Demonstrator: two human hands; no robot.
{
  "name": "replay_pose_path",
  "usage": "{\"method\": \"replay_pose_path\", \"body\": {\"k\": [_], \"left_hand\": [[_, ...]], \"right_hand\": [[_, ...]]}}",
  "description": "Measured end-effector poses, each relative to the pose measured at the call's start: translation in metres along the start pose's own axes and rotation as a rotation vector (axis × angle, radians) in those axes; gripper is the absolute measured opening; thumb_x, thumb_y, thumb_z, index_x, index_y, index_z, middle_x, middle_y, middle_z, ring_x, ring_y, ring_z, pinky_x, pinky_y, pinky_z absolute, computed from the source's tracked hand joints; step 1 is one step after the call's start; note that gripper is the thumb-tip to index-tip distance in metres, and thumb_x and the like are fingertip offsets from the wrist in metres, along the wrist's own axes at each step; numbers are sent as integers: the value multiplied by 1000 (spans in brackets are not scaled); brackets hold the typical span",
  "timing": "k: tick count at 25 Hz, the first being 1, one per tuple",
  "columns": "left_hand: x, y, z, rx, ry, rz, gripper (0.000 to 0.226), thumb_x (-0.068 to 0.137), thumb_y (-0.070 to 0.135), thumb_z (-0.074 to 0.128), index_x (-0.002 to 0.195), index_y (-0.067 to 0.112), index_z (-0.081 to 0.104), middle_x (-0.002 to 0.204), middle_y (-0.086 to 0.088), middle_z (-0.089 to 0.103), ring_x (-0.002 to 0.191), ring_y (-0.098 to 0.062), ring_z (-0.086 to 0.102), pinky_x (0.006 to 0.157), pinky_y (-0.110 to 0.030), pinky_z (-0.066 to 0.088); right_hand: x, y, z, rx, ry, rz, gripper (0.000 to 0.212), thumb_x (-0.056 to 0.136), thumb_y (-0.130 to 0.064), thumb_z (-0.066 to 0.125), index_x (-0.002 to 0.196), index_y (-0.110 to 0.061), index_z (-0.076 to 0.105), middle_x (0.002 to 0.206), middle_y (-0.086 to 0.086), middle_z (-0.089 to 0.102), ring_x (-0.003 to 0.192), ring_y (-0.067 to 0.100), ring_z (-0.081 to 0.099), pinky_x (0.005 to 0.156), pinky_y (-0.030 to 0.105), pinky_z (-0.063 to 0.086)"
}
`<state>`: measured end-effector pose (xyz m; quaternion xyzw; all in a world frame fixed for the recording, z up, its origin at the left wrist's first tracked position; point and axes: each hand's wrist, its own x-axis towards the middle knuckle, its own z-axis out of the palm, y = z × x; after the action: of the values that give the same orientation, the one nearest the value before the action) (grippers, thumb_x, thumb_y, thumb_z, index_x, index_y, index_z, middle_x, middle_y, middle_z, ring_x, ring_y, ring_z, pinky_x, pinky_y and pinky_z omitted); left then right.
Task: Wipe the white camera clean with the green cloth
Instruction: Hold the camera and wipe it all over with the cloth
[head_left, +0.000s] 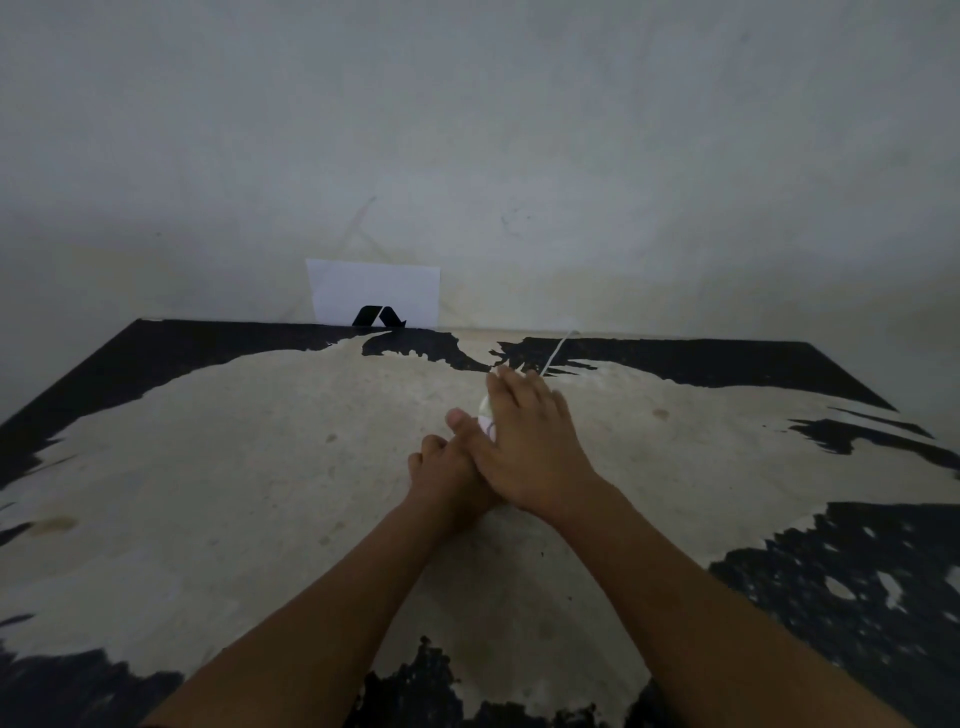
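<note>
Right hand (524, 447): lies palm-down over the white camera, fingers spread forward across its top; whether the grip is closed on it I cannot tell, since the hand hides its own underside.
Left hand (447, 475): tucked under and just beside the right hand, knuckles up, partly covered by it; its grip is hidden, so I cannot tell if it holds anything.
White camera (487, 418): on the table a little right of centre, toward the far side; only a small rounded white patch shows between the right thumb and the palm.
Green cloth: not visible from here.
Cord (556, 353): thin, white, running from beyond the right hand's fingertips toward the table's far edge.
Table (234, 467): worn top, pale bare middle with black coating left at the edges and corners.
White card (374, 291): propped upright against the wall at the far edge, black mark at its bottom.
</note>
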<state>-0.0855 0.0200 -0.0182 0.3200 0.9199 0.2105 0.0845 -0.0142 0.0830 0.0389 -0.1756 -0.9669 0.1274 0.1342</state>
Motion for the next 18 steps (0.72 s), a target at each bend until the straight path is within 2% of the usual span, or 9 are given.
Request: {"method": "replay_pose_path", "body": {"k": [2, 4, 5, 6, 8, 10, 13, 16, 18], "left_hand": [[3, -1, 3, 36, 40, -29, 65, 82, 58, 46, 138, 28, 31, 145, -10, 40, 135, -33, 31, 108, -52, 25], [3, -4, 2, 55, 3, 16, 69, 78, 60, 52, 137, 29, 34, 143, -8, 43, 132, -33, 33, 107, -51, 27], [2, -5, 1, 43, -23, 38, 72, 75, 61, 56, 137, 29, 35, 141, -6, 45, 130, -33, 35, 106, -50, 28], [0, -6, -1, 19, -35, 42, 77, 72, 62, 59, 137, 29, 33, 140, -5, 46, 129, -33, 35, 105, -48, 28], [-1, -6, -4, -26, -12, 25, 88, 68, 62, 65, 139, 28, 26, 140, -6, 46, 128, -33, 36, 104, -47, 29], [-3, -6, -3, -52, 21, 44, 90, 67, 61, 67, 139, 27, 24, 138, -5, 47, 124, -33, 39, 100, -44, 31], [-5, -9, -2, -101, 40, 77, 88, 68, 59, 67, 138, 26, 26, 135, -5, 49, 118, -32, 41, 93, -40, 33], [-7, -8, -3, -74, 71, 71, 88, 67, 59, 68, 137, 25, 28, 133, -6, 51, 116, -31, 43, 91, -39, 33], [-9, -4, -4, -75, 67, 67, 84, 69, 56, 68, 137, 24, 29, 132, -7, 51, 117, -32, 41, 89, -38, 31]], "right_hand": [[13, -5, -4, -161, -72, -85, 88, 83, -74, 9, 140, -17, 42, 154, 3, 34, 146, 28, 18, 118, 50, 13], [27, -9, -10, -196, -110, -108, 90, 80, -76, 6, 109, -17, 68, 124, 6, 63, 125, 28, 47, 106, 50, 33], [33, -11, -14, -148, -132, -86, 89, 81, -76, 7, 87, -15, 71, 99, 7, 69, 105, 26, 57, 95, 46, 41], [38, -9, -18, -71, -164, -42, 85, 83, -75, 9, 69, -12, 65, 78, 7, 64, 85, 24, 59, 84, 42, 44], [44, -3, -27, 110, -200, 59, 76, 88, -69, 13, 57, -10, 49, 63, 6, 53, 66, 22, 53, 68, 35, 39], [42, 8, -32, 262, -186, 160, 70, 92, -64, 15, 70, -9, 54, 78, 8, 57, 75, 24, 52, 69, 33, 34], [21, 27, -29, 470, -139, 264, 66, 91, -63, 24, 116, -13, 59, 118, 10, 59, 103, 25, 52, 84, 32, 34], [-6, 41, -19, 461, -39, 227, 50, 88, -49, 51, 125, -16, 54, 122, 5, 62, 105, 23, 57, 86, 34, 45], [-22, 43, -15, 448, 47, 233, 33, 90, -29, 54, 120, -14, 59, 115, 8, 66, 99, 24, 60, 82, 33, 47]]}}
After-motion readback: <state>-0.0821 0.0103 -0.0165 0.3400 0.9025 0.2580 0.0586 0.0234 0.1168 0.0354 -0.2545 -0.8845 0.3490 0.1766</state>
